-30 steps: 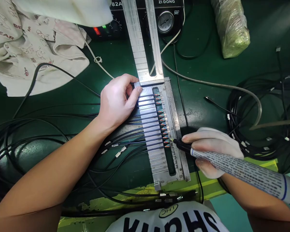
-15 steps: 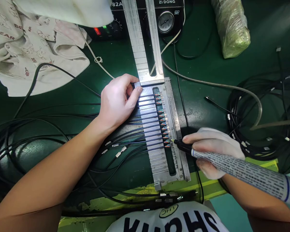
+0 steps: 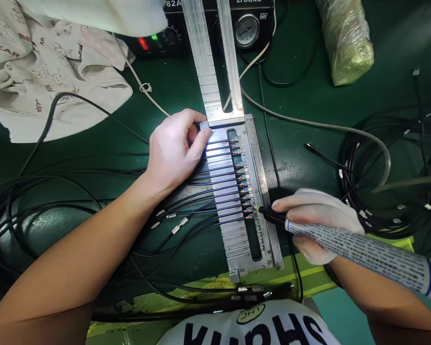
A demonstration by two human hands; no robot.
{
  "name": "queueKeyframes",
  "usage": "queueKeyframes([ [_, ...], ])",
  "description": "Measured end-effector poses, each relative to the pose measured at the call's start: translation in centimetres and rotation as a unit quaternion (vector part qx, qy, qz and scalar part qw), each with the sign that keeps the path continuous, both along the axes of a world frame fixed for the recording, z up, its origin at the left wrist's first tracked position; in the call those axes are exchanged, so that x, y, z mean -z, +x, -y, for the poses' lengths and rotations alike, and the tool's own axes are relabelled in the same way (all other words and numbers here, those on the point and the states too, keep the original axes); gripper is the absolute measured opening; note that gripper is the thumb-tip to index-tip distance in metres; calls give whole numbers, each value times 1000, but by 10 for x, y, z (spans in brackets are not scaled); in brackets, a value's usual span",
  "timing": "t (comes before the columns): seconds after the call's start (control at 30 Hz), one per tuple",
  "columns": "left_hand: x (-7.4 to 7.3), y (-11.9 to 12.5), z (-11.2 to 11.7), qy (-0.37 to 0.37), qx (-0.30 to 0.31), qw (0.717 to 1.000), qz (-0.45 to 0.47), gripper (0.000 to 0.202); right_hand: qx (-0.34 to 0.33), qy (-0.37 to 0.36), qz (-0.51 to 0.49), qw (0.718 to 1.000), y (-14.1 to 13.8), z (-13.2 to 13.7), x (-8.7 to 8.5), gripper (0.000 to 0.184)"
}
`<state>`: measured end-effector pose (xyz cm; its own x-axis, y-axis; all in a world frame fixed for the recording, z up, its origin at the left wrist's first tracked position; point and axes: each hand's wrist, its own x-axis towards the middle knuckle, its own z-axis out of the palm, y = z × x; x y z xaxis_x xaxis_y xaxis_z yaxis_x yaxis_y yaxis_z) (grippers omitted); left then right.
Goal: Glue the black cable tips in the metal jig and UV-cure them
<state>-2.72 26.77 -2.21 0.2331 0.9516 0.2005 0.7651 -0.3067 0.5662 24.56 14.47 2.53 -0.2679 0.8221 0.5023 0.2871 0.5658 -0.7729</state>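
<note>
My bare left hand [image 3: 172, 148] pinches the upper left corner of a slotted metal jig [image 3: 233, 235] between thumb and fingers. Several black cables [image 3: 222, 180] lie across the jig in its grooves. Their stripped ends, with small coloured wires and connectors [image 3: 244, 184], line up over the slot. My right hand [image 3: 319, 215], in a whitish glove, is closed around a thick pen-shaped tool [image 3: 352, 249] with a black nose and a printed barrel. Its thin pale tip is at the lower connectors; whether it touches them I cannot tell.
Behind the jig stands a second metal jig [image 3: 211, 96] leaning toward a black control box [image 3: 247, 31] with a gauge. Cable coils lie left [image 3: 14, 220] and right [image 3: 348, 191]. A printed cloth [image 3: 68, 91] and a plastic-wrapped bundle [image 3: 348, 48] lie farther back on the green table.
The pen-shaped tool and my right hand have shifted very slightly to the right. My left hand stays on the jig, and the cables look unmoved.
</note>
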Motion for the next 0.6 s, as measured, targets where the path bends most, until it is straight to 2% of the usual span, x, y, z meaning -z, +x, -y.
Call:
queueKeyframes([
  [0.3, 0, 0, 0, 10, 3, 1000, -1, 27, 10, -11, -14, 1000, -2, -1, 1, 16],
  [0.6, 1, 0, 1, 4, 2, 1000, 4, 32, -5, -13, -23, 1000, 0, -1, 0, 28],
])
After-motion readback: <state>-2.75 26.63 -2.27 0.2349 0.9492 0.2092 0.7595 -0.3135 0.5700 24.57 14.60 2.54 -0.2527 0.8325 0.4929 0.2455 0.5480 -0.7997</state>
